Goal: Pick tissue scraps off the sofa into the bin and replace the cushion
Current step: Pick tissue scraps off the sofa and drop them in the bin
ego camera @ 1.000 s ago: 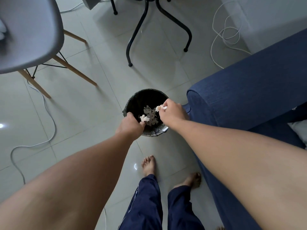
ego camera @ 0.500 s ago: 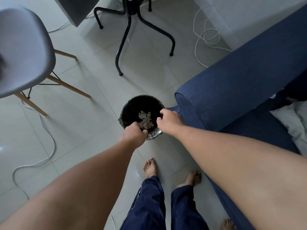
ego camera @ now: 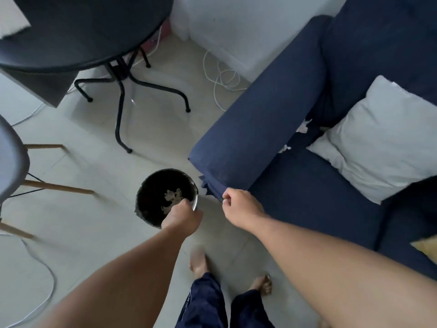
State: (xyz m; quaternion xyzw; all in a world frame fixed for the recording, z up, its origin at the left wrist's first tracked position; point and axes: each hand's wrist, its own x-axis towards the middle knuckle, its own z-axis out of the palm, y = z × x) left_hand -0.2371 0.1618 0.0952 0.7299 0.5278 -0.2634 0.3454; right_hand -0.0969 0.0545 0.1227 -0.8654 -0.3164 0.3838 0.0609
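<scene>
The black bin (ego camera: 151,197) stands on the floor beside the sofa arm, with tissue scraps (ego camera: 173,195) lying inside. My left hand (ego camera: 182,217) rests on its near rim, fingers curled over the edge. My right hand (ego camera: 241,207) hovers at the front corner of the blue sofa (ego camera: 307,197), fingers loosely curled and holding nothing. Two white tissue scraps (ego camera: 303,127) (ego camera: 285,149) lie on the seat against the inside of the arm. A white cushion (ego camera: 380,140) lies flat on the seat by the backrest.
A round black table (ego camera: 82,31) on thin metal legs stands behind the bin. A grey chair (ego camera: 9,157) with wooden legs is at the left. White cables (ego camera: 222,79) trail on the tiled floor. My bare feet (ego camera: 198,259) stand just below the bin. A yellow object (ego camera: 426,247) shows at the right edge.
My right hand dropped its tissue into the bin and pulled right to the sofa arm's corner. My left hand also let its scrap go and stayed at the rim. My view swung toward the sofa.
</scene>
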